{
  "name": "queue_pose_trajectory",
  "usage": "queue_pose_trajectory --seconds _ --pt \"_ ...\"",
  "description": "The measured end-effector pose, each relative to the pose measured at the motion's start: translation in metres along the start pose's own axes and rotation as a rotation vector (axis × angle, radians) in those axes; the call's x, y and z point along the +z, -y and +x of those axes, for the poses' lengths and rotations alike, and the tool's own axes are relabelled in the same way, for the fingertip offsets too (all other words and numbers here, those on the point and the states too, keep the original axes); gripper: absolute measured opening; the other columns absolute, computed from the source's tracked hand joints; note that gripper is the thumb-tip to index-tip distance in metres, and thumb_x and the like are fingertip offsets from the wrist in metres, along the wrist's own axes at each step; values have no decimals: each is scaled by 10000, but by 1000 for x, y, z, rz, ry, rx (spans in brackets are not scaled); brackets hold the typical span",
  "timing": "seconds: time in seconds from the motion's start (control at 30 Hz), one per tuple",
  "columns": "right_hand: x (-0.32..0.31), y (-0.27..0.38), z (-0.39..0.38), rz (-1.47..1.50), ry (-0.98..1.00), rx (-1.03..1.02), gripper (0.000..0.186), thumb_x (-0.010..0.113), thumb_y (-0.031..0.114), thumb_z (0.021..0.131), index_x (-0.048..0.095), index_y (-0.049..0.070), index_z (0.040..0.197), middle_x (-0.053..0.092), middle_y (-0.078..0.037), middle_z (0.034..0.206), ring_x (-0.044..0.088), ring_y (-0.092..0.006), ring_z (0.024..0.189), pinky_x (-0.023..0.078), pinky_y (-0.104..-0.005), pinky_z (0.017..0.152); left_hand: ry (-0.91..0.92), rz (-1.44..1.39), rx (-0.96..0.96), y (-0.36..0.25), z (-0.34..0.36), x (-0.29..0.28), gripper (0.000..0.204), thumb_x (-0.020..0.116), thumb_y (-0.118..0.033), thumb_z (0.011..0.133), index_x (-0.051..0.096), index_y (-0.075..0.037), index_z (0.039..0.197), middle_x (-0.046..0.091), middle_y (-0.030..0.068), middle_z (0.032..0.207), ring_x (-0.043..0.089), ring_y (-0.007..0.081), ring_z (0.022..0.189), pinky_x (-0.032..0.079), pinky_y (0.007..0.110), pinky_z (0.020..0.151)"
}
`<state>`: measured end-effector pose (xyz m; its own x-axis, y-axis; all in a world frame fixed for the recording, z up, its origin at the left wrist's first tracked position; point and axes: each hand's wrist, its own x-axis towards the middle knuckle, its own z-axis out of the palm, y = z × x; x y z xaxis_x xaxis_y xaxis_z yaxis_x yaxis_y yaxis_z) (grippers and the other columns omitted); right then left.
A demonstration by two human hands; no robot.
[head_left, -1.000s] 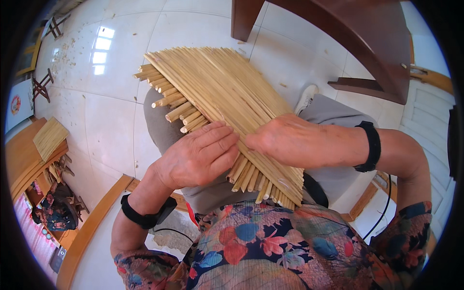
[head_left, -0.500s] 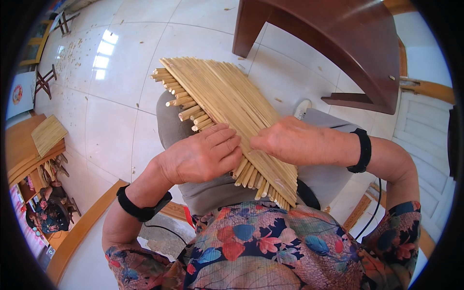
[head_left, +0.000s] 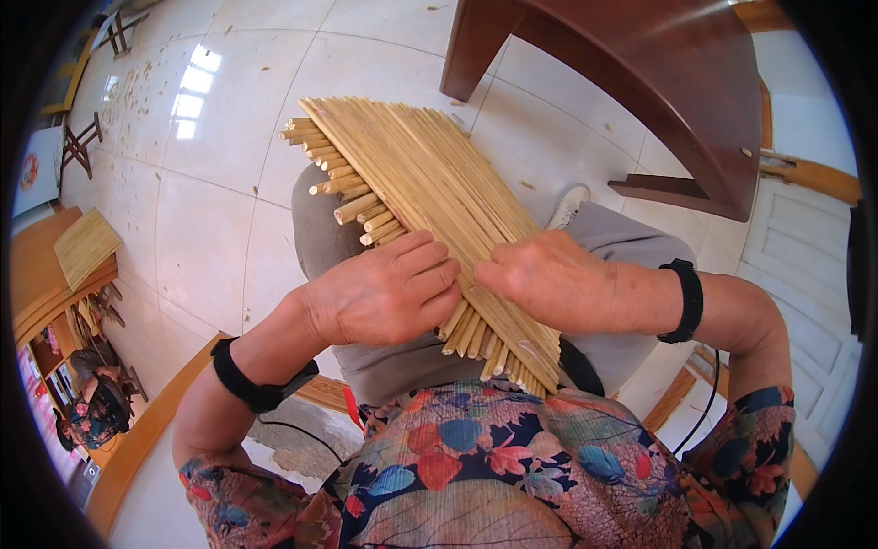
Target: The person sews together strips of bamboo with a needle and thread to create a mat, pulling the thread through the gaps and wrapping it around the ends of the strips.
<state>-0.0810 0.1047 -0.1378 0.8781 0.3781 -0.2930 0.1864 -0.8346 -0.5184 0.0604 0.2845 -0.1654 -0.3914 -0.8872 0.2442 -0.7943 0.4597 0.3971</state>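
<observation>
A slanted mat of straw-coloured plant stalks (head_left: pixel 416 169) lies across my lap, its long stalks running from far left to near right. Beneath it a second layer of stalks (head_left: pixel 355 209) crosses at an angle, with cut ends poking out on the left side. My left hand (head_left: pixel 389 288) is closed over the mat's left edge, fingers curled on the stalks. Just right of it, my right hand (head_left: pixel 535 279) is pinched low over the mat's surface. Whatever may be between its fingertips is hidden. A small gap with stalks showing separates the two hands.
A dark red-brown wooden table (head_left: pixel 631 82) stands at the far right. Another stalk mat (head_left: pixel 87 247) rests on a wooden surface at the left. Folding stools (head_left: pixel 82 146) and scattered bits of stalk are on the tiled floor (head_left: pixel 215 183). A mirror-like area at lower left shows a seated person (head_left: pixel 96 403).
The mat's far end has shifted slightly up and left. My right hand has tilted and lowered a little, staying pinched; my left hand keeps its place on the edge.
</observation>
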Motion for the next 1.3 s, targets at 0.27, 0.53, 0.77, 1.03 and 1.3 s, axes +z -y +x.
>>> queue_pose_trajectory --seconds 0.27,0.53,0.77,1.03,1.3 --pt "3 -3 1 -11 -55 -56 71 559 64 728 595 27 777 613 -141 683 653 -294 662 527 -373 543 -170 114 101 6 4 7 195 567 -140 592 544 -3 728 570 99 796 572 234 783 492 352 777" --pt "3 -2 3 -8 -42 -59 74 563 55 725 587 10 778 606 -154 684 652 -307 664 528 -376 544 -82 113 56 2 0 6 230 589 -135 640 587 0 827 626 152 962 620 280 913 511 402 860" --pt "2 -2 5 0 -24 -63 78 553 52 736 584 3 788 603 -160 690 653 -313 666 529 -380 543 -82 80 42 2 -1 7 228 592 -134 632 588 -7 821 621 135 951 610 273 913 508 396 861" --pt "11 -1 9 21 -35 -86 83 539 39 738 571 -16 790 622 -186 723 652 -326 675 528 -386 554 -109 67 40 4 4 7 200 586 -142 621 568 -23 781 586 100 861 593 246 866 502 380 837" --pt "-1 -11 4 55 -47 42 125 535 34 770 520 -28 877 618 -199 743 637 -356 718 517 -399 617 -233 167 31 17 19 7 126 572 -146 635 527 -65 720 553 60 766 577 216 784 490 353 759"
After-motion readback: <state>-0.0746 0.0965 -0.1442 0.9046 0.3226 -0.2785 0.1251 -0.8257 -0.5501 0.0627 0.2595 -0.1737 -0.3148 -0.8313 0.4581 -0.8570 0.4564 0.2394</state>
